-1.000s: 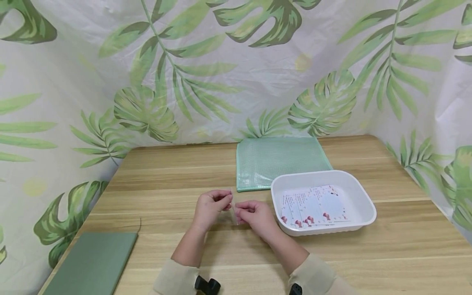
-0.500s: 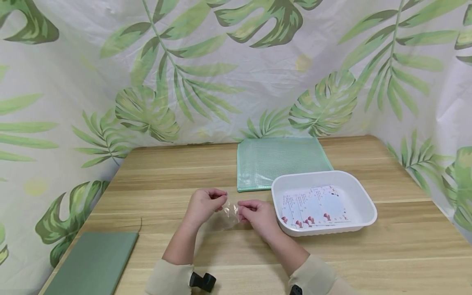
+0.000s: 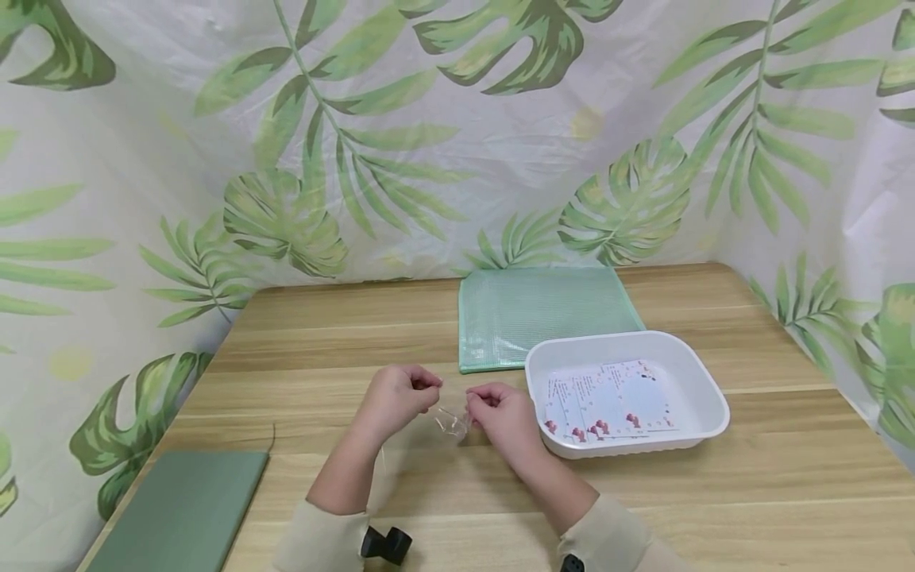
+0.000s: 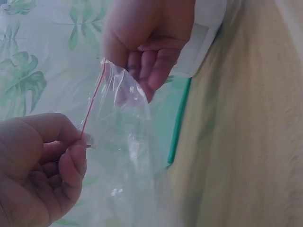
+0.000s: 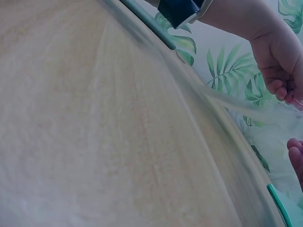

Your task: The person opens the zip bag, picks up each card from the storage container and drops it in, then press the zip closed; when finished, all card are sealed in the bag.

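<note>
A clear bag (image 4: 135,137) was stretched between the person's two hands, above the middle of the tabletop (image 3: 329,334). A red line ran along its upper edge from one hand to the other, and the thin film hung creased and shiny below. The left hand (image 3: 400,401) pinched one end of that edge between thumb and forefinger, the other fingers curled in. The right hand (image 3: 503,417) pinched the other end; in the left wrist view its thumb was hidden.

Just beside the right hand sat a white tray (image 3: 629,449) with overlapping printed cards (image 3: 608,389) lying flat in it, red figures along their lower edges. Behind the hands a green mesh sheet (image 3: 550,314) lay flat, its near right corner covered by the tray. Well apart, at the left edge of the tabletop, was a dark green board (image 3: 182,508) with a thin cord (image 3: 273,435) at its far corner. Beige sleeves (image 3: 325,536) covered the forearms, and a leaf-printed cloth (image 3: 500,143) hung behind everything.
</note>
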Action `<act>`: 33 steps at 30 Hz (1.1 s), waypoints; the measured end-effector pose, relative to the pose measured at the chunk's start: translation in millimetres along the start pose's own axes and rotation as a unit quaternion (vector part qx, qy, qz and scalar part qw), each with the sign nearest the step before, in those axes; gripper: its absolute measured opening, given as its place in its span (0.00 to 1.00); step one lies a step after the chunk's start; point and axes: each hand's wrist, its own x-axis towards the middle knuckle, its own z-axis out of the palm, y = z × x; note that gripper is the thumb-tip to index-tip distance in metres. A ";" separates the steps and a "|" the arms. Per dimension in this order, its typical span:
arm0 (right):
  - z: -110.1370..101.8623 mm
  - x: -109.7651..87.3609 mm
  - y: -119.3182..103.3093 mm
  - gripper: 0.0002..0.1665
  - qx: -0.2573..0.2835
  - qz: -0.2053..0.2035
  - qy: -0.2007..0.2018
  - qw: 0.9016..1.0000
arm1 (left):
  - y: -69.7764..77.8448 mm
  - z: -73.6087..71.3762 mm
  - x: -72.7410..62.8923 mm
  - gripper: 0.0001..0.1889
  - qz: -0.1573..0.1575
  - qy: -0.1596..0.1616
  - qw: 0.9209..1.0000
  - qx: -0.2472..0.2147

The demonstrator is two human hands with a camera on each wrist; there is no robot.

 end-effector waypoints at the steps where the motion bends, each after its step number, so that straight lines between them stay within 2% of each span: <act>1: -0.3 -0.1 -0.3 0.13 0.001 0.000 0.004 1.000 | 0.8 -2.8 -0.7 0.10 0.002 -0.004 1.000 0.007; 5: -1.3 -1.5 -2.8 0.13 0.016 -0.001 0.005 1.000 | 2.8 -11.7 -2.8 0.09 0.015 -0.011 1.000 0.010; 8: -1.6 -2.7 -5.6 0.13 0.027 0.002 -0.001 1.000 | 1.4 -12.3 -3.1 0.09 0.037 -0.009 0.999 -0.005; 11: -2.0 -3.8 -8.9 0.14 0.041 0.009 -0.006 0.999 | -2.7 -7.9 -3.9 0.12 0.091 0.006 0.996 -0.013; 13: -2.6 -4.2 -11.1 0.14 0.047 0.013 -0.001 0.999 | -6.8 -3.2 -4.9 0.20 0.138 0.012 0.990 -0.006; 15: -3.3 -4.3 -12.8 0.15 0.052 0.014 0.004 0.999 | -10.7 1.8 -6.5 0.34 0.183 0.007 0.983 0.015; 19: -4.6 -4.0 -15.1 0.15 0.048 0.010 0.013 0.999 | -16.2 12.1 -7.6 0.62 0.235 -0.018 0.969 0.079; 21: -5.1 -4.3 -16.4 0.15 0.049 0.011 0.015 0.999 | -17.7 16.6 -7.0 0.69 0.244 -0.020 0.963 0.110; 23: -5.6 -5.1 -17.5 0.15 0.048 0.010 0.018 0.999 | -19.2 20.4 -6.0 0.71 0.250 -0.016 0.960 0.127; 28: -8.3 -7.2 -21.7 0.14 0.062 0.021 0.017 0.998 | -21.1 28.3 -3.9 0.67 0.268 0.001 0.955 0.124; 30: -9.8 -8.0 -23.4 0.14 0.073 0.025 0.015 0.997 | -21.0 30.7 -3.5 0.64 0.268 0.005 0.958 0.106; 33: -12.4 -8.1 -24.0 0.13 0.081 0.028 0.015 0.996 | -20.1 32.7 -3.8 0.60 0.254 0.005 0.965 0.061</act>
